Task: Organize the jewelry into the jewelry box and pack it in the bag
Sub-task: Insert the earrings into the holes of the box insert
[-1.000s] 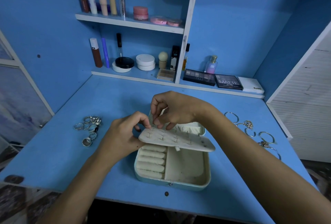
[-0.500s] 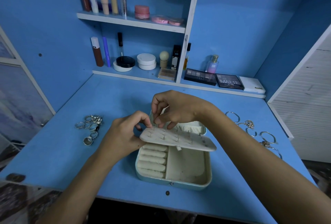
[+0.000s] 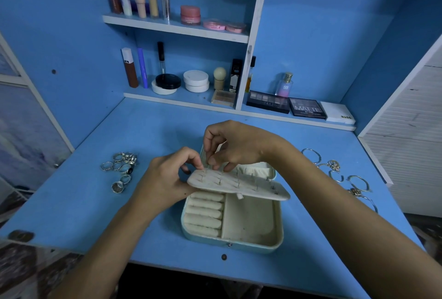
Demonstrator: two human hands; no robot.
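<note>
While the open jewelry box (image 3: 233,234) sits on the blue surface (image 3: 95,203), left hand (image 3: 165,179) grips its earring panel (image 3: 236,185); right hand (image 3: 235,146) pinches a stud there. Rings (image 3: 120,168) left; bracelets (image 3: 339,174) right.

Blue tabletop (image 3: 119,191), worn along its front edge. Behind it, blue back wall (image 3: 323,35) with a white vertical divider (image 3: 253,35). Left of the divider, upper shelf (image 3: 177,28) with cosmetic tubes and pink jars; lower ledge (image 3: 181,100) at the wall's base carries bottles, compacts, palettes. Right of the tabletop, white slatted panel (image 3: 411,155). Left of it, a pale framed panel (image 3: 24,131). Dim bluish light.
</note>
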